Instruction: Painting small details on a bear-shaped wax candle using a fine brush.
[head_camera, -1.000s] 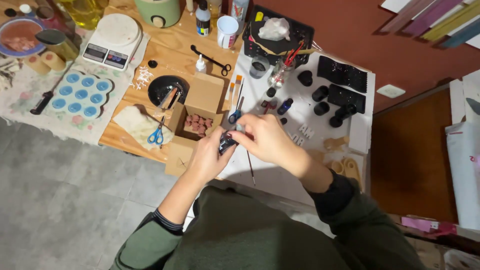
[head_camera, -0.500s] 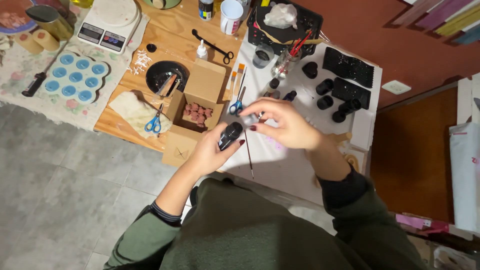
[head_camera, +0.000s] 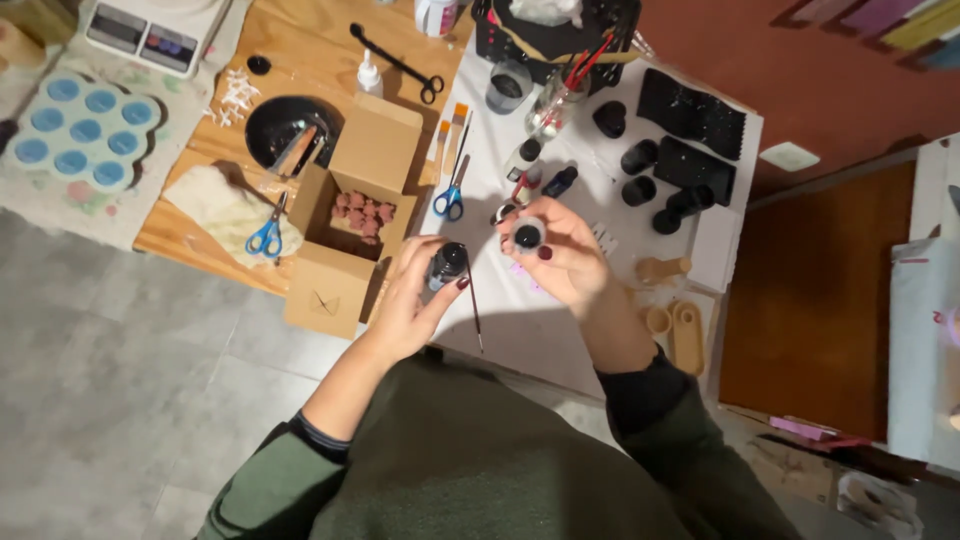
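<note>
My left hand (head_camera: 415, 300) grips a small dark bottle (head_camera: 446, 264) upright above the white work sheet (head_camera: 560, 330), and a thin brush (head_camera: 473, 305) sticks down from between its fingers. My right hand (head_camera: 565, 255) holds the bottle's round cap (head_camera: 527, 236) a little to the right, its dark inside facing up. The two hands are apart, cap off the bottle. An open cardboard box (head_camera: 350, 215) with small pinkish pieces (head_camera: 362, 214) sits just left of my left hand.
Blue-handled scissors (head_camera: 450, 195) and more small bottles (head_camera: 540, 170) lie beyond the hands. A second pair of blue scissors (head_camera: 266, 235) rests on a cloth, near a black bowl (head_camera: 285, 135). Black moulds (head_camera: 690, 125) lie far right, a blue mould tray (head_camera: 75, 135) and a scale (head_camera: 150, 35) far left.
The hands were together on the bottle; now the right hand has lifted the cap away to the right. The view has moved closer.
</note>
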